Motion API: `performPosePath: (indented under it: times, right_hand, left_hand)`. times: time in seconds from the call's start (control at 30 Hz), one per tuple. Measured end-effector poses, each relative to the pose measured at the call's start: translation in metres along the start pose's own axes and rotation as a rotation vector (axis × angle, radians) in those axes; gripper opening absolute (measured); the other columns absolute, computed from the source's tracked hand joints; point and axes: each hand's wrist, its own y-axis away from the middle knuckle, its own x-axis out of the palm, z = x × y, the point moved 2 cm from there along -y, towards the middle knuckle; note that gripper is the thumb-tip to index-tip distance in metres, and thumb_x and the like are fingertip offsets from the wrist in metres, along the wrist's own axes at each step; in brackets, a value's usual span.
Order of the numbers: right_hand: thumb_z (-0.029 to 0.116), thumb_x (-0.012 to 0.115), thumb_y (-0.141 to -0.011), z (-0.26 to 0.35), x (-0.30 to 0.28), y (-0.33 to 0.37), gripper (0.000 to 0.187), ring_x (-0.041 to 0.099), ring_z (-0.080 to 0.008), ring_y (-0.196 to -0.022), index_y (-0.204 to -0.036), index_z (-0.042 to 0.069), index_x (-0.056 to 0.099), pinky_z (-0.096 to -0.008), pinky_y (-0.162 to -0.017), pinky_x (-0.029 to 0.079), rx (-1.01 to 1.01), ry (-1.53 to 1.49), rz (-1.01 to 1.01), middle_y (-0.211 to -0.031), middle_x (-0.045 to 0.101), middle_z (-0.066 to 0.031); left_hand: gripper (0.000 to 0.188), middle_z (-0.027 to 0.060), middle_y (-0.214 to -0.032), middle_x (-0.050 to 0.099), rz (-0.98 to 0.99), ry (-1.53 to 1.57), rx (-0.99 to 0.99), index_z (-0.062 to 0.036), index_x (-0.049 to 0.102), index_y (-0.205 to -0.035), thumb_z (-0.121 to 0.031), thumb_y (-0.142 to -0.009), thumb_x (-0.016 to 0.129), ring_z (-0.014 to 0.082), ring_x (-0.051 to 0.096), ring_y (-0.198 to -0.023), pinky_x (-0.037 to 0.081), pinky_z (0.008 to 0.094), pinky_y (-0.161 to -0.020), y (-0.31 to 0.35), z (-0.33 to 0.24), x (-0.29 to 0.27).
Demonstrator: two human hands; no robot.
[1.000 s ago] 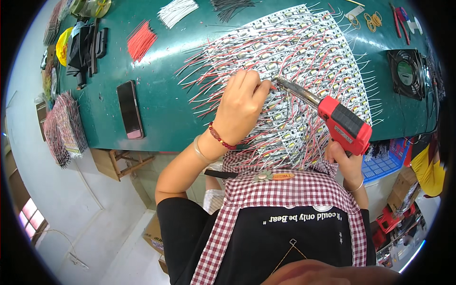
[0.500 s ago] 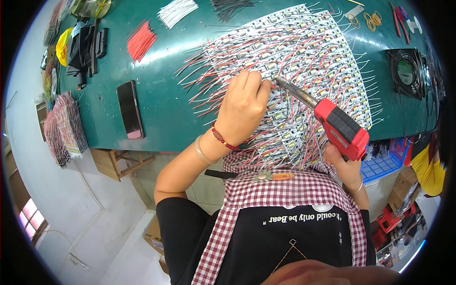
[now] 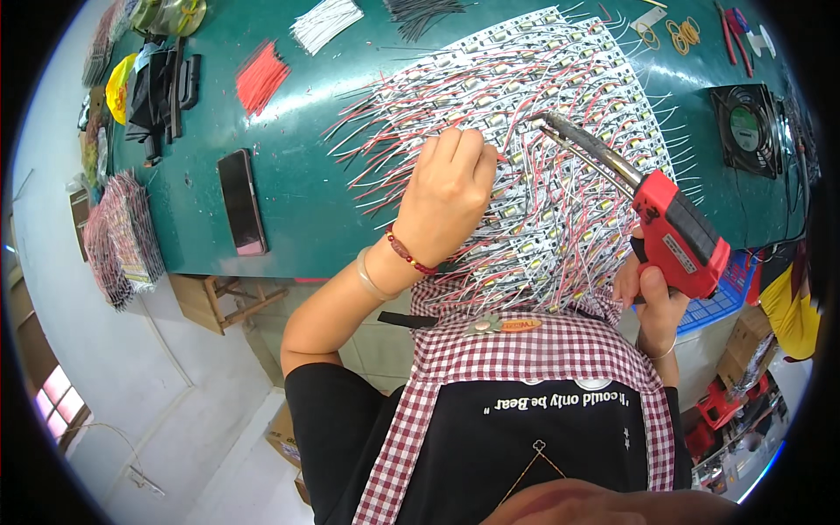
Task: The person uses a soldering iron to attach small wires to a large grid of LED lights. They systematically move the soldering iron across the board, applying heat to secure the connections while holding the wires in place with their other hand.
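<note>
My right hand [image 3: 654, 302] grips a red and black soldering gun [image 3: 678, 232], its metal tip raised over the sheet of circuit boards. The sheet is a wide panel of small white boards [image 3: 604, 79] bristling with red, white and black wires. Over its left part, my left hand [image 3: 448, 179] is closed, knuckles up and fingers curled down at the boards. Whatever its fingertips pinch is hidden beneath them. Red wires [image 3: 385, 140] stick out past the panel's left edge.
Bundles of red wires [image 3: 261, 79], white wires [image 3: 325, 24] and black wires [image 3: 424, 16] lie on the green table [image 3: 306, 175]. A phone [image 3: 241, 201] rests at left. At right are a black fan [image 3: 745, 129], pliers [image 3: 733, 39], rubber bands [image 3: 684, 35] and a blue basket [image 3: 713, 302].
The soldering gun has swung right and its tip has lifted away from beside my left fingers. My right hand moved right with it. My left hand has barely shifted.
</note>
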Motion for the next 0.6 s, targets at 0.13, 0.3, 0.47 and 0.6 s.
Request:
performPosePath:
  times: [0.13, 0.3, 0.47, 0.6]
  right_hand:
    - [0.010, 0.060, -0.090, -0.012, 0.002, 0.000, 0.032, 0.051, -0.0116, -0.052, -0.116, -0.006, 0.051, -0.0270, -0.051, 0.044, 0.065, 0.002, 0.011, -0.066, 0.054, -0.0050]
    - [0.004, 0.067, -0.084, -0.019, 0.005, -0.001, 0.022, 0.057, -0.0086, -0.061, -0.105, 0.000, 0.060, -0.0246, -0.053, 0.045, 0.187, 0.174, 0.010, -0.077, 0.062, -0.0028]
    - [0.004, 0.067, -0.083, -0.022, 0.004, 0.001, 0.022, 0.057, -0.0084, -0.063, -0.104, 0.000, 0.060, -0.0251, -0.056, 0.046, 0.165, 0.328, 0.000, -0.078, 0.061, -0.0011]
    - [0.005, 0.065, -0.085, -0.019, 0.008, 0.003, 0.018, 0.056, -0.0087, -0.063, -0.101, 0.000, 0.060, -0.0250, -0.057, 0.046, 0.143, 0.322, 0.000, -0.077, 0.061, -0.0013]
  left_hand:
    - [0.025, 0.0083, -0.078, 0.047, -0.010, 0.028, -0.007, 0.0014, 0.064, -0.093, 0.002, -0.069, 0.058, 0.0235, 0.049, -0.073, 0.042, 0.0345, -0.066, 0.002, 0.002, 0.000]
    - [0.025, 0.0080, -0.077, 0.047, -0.046, 0.025, -0.003, 0.0017, 0.064, -0.093, 0.002, -0.068, 0.059, 0.0233, 0.049, -0.072, 0.042, 0.0341, -0.066, 0.005, 0.002, 0.002]
    - [0.025, 0.0085, -0.079, 0.046, -0.036, 0.018, 0.027, 0.0022, 0.063, -0.093, 0.001, -0.069, 0.058, 0.0238, 0.048, -0.073, 0.042, 0.0343, -0.066, 0.003, 0.001, 0.002]
    - [0.025, 0.0090, -0.080, 0.046, -0.010, 0.009, 0.024, 0.0022, 0.062, -0.093, 0.000, -0.069, 0.057, 0.0242, 0.048, -0.075, 0.042, 0.0343, -0.067, 0.003, 0.000, 0.001]
